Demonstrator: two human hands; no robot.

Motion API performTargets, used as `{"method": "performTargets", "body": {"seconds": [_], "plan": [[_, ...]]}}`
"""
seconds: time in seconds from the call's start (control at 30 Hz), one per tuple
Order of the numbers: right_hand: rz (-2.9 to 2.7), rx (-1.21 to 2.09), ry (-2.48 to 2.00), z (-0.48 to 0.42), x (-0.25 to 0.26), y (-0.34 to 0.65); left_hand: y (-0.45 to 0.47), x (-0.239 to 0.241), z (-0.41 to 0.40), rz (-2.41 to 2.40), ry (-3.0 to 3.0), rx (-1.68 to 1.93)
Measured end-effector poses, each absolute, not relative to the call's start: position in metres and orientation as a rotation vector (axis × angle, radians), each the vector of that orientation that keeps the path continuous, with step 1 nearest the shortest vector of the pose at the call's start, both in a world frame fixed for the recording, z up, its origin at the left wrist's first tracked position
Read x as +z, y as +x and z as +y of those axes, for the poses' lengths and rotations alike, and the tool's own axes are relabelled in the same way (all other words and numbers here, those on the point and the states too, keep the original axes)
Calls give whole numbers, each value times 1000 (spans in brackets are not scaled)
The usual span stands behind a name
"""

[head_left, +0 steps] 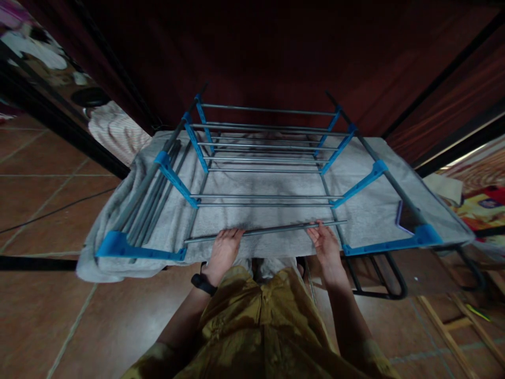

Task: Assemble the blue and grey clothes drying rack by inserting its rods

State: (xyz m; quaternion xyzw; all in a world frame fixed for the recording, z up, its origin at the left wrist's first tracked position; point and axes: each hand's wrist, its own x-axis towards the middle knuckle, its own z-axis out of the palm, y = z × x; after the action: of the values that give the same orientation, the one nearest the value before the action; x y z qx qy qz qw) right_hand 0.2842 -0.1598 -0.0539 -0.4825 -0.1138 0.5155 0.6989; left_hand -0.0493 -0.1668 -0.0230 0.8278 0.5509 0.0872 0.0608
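Observation:
A thin grey metal rod (274,229) lies across the near end of a partly built rack, low over the cloth. My left hand (226,251) is closed around it left of the middle, palm down. Further right, my right hand (325,245) pinches the same rod between thumb and fingers, palm turned partly up. The rod's left end is close to the left near bracket (145,251), made of blue plastic. Its right end reaches past the rack's lower right tube, above the right near bracket (390,245). Several crossbars (264,197) span the other blue brackets farther back.
Several loose grey tubes (152,205) lie inside the rack's left side. A grey cloth (252,184) covers the table below. A dark flat object (408,217) with a pale edge rests at right. Dark red curtains (252,52) hang behind.

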Motion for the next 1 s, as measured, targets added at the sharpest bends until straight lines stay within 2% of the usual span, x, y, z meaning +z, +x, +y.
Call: {"method": "performTargets", "body": {"seconds": [0.43, 1.0], "plan": [[-257, 1140, -1096, -161, -75, 289, -55, -35, -161, 1669, 2584, 140], [-272, 1137, -1119, -163, -78, 292, -55, -41, -161, 1655, 2552, 215]]}}
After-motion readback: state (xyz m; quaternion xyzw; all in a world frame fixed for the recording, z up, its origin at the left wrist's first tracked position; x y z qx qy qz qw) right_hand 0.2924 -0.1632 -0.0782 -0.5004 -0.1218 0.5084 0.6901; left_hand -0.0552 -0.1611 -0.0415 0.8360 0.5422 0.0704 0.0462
